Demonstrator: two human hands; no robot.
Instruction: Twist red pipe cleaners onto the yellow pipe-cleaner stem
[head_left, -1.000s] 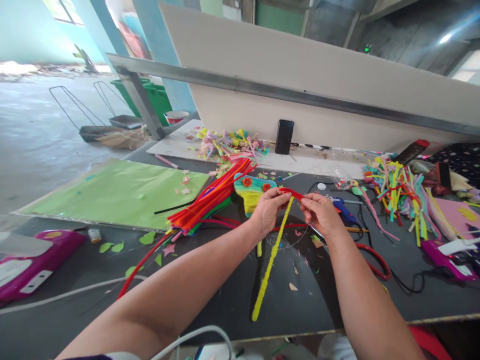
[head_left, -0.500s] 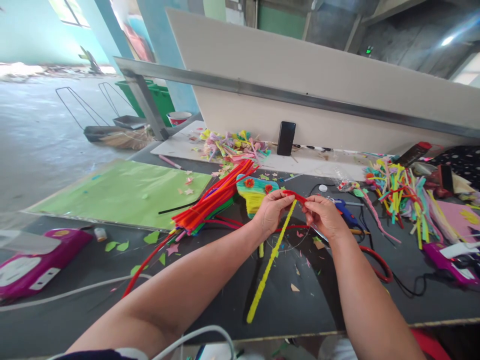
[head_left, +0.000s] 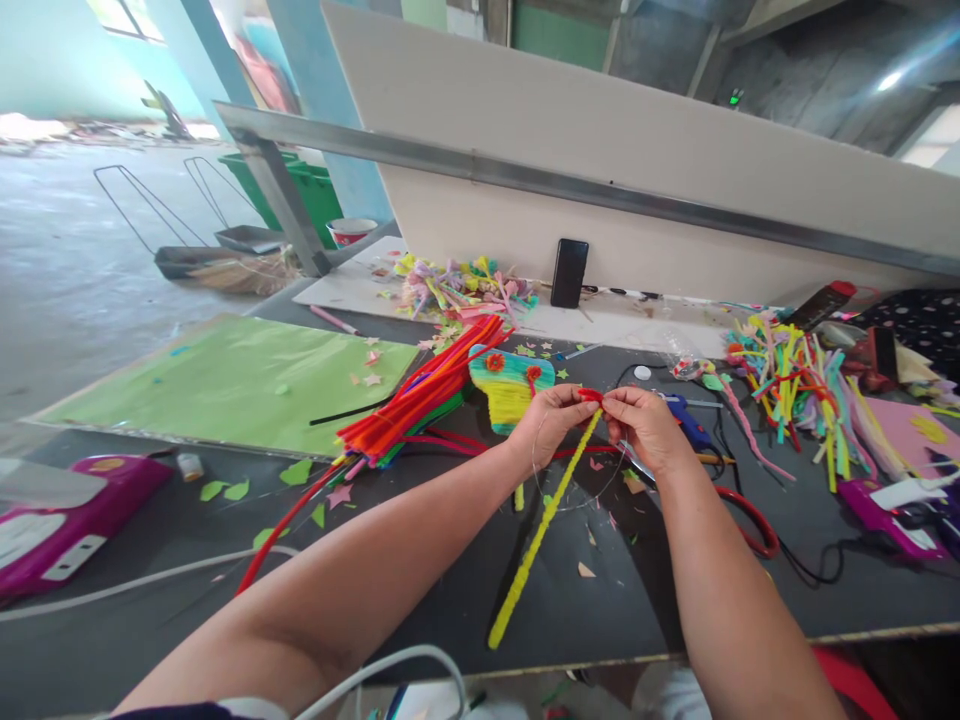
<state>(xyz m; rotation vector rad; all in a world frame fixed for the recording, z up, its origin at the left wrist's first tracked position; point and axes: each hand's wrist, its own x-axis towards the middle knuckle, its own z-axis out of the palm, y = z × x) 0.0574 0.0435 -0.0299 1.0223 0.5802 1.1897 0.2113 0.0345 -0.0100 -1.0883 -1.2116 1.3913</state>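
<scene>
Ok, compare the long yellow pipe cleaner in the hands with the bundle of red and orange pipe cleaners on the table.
The long fuzzy yellow pipe cleaner is one strand; the red-and-orange pipe cleaner bundle is many packed together. The yellow one is pinched at its top by left hand and right hand; the bundle lies untouched on the dark table. Both are straight fuzzy stems.
</scene>
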